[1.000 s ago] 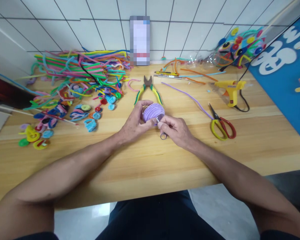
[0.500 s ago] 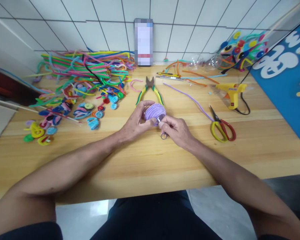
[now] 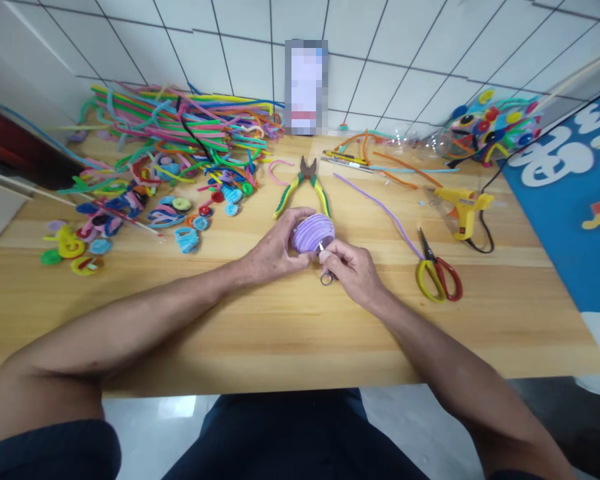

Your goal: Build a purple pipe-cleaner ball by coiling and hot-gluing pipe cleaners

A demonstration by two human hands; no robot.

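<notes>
My left hand [image 3: 279, 248] is closed round a ball wound with purple pipe cleaner [image 3: 313, 231], fingers behind it and thumb along its near side. In my right hand [image 3: 353, 268] is a pair of small metal scissors [image 3: 327, 278]; a finger ring shows below the fingers, and a bright tip points at the ball's lower right side. My fingers cover most of the scissors. Just beyond the ball lie open pliers [image 3: 308, 168] with green and yellow handles. To the right, a loose purple pipe cleaner [image 3: 380, 203] stretches towards larger scissors [image 3: 437, 270] with yellow and red handles.
Bundled pipe cleaners [image 3: 175, 123] and several small coiled pieces [image 3: 187, 239] cover the left side. A phone [image 3: 307, 87] leans on the tiled wall. At the right are a yellow glue gun [image 3: 463, 207] with its cord and a colourful decorated object [image 3: 495, 127].
The whole view has shifted and tilted slightly. The ball has turned a little in my left hand, whose thumb sits lower on it. My right hand keeps its hold on the small scissors.
</notes>
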